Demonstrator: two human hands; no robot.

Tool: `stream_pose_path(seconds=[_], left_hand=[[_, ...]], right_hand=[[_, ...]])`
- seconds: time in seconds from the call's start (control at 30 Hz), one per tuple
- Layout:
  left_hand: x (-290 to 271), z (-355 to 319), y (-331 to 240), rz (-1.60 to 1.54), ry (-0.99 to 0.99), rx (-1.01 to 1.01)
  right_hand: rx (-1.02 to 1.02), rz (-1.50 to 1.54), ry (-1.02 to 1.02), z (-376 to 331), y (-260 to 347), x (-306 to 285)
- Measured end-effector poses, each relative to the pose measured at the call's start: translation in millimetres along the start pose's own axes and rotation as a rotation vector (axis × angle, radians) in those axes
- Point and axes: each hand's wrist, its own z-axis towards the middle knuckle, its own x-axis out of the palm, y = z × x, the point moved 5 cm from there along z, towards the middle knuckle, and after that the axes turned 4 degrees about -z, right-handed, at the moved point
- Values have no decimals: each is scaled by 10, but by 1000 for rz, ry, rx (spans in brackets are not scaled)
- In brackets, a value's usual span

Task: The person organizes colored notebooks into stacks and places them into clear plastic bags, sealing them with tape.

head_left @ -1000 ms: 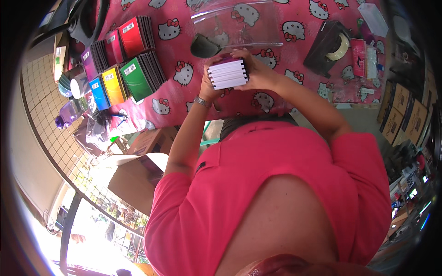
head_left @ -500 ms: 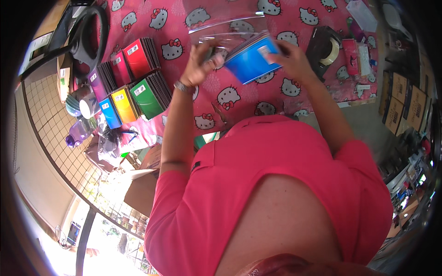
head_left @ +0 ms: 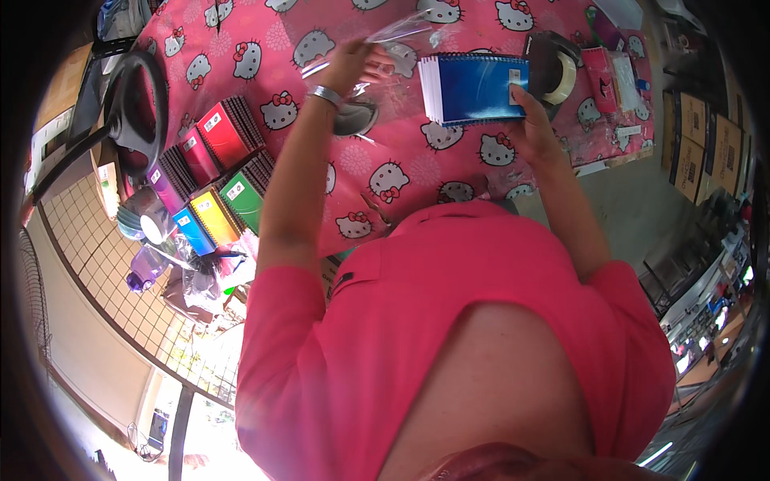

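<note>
My right hand (head_left: 534, 128) grips a stack of blue spiral notebooks (head_left: 480, 90) by its right end, thumb on top of the cover. The white page edges of the stack face left, and a small white label shows by my thumb. To the left, my left hand (head_left: 358, 66) has its fingers curled at a clear plastic bag (head_left: 401, 32). The bag is see-through, so its full outline is hard to make out. Just below my left wrist, a dark oval object (head_left: 355, 118) lies on the table; its kind is unclear.
Stacks of spiral notebooks in red (head_left: 224, 132), green (head_left: 243, 198), yellow (head_left: 215, 217) and other colours stand at left on the patterned pink tablecloth (head_left: 409, 152). Beyond them is a black steering-wheel-like ring (head_left: 128, 112). A tape dispenser (head_left: 559, 78) sits right of the blue stack.
The blue notebooks have moved right, away from my left hand, and turned level with their page edges showing. My left hand has moved up slightly with the plastic. The view has shifted a little.
</note>
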Motion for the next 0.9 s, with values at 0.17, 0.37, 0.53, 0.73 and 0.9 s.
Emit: stream_pose_path(seconds=[0.17, 0.37, 0.53, 0.73, 0.9], left_hand=[[683, -392, 298, -337, -5, -68], [107, -358, 362, -435, -302, 281], [319, -993, 655, 1054, -650, 774], [-80, -1338, 819, 1079, -786, 796], [-332, -1570, 665, 1381, -890, 636]], right_hand=[[20, 6, 138, -38, -5, 82], [45, -184, 185, 341, -527, -135], [115, 25, -14, 388, -749, -257], [124, -95, -19, 232, -777, -430], [160, -187, -86, 31, -928, -518]])
